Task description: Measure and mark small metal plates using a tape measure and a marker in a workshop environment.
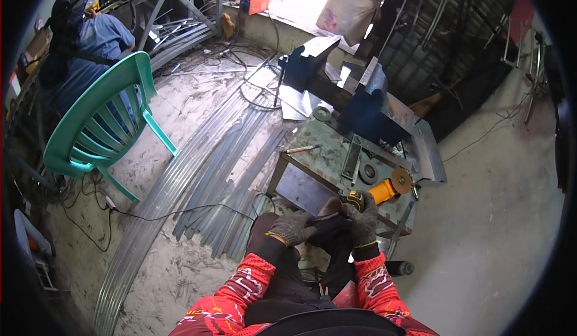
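Note:
My left hand (293, 228), in a grey knit glove, is closed at the left edge of a dark, cloth-like thing (329, 228) above my lap. My right hand (363, 220), gloved too, is curled at its right side; what its fingers grip is hidden. A brown rounded piece (329, 207) shows between the hands, its kind unclear. Just beyond my right fingers is a yellow-and-black object (356, 200), partly covered. An orange-yellow angle grinder (381, 190) with a brown disc lies on the metal worktable (324, 136), close to that hand.
A bench vise (360, 111) stands at the table's far side. A loose disc (368, 172) and a marker-like stick (302, 149) lie on the tabletop. Metal bars (222, 174) cover the floor at left, crossed by a cord (180, 213). Behind a green chair (102, 126) is another person (99, 42).

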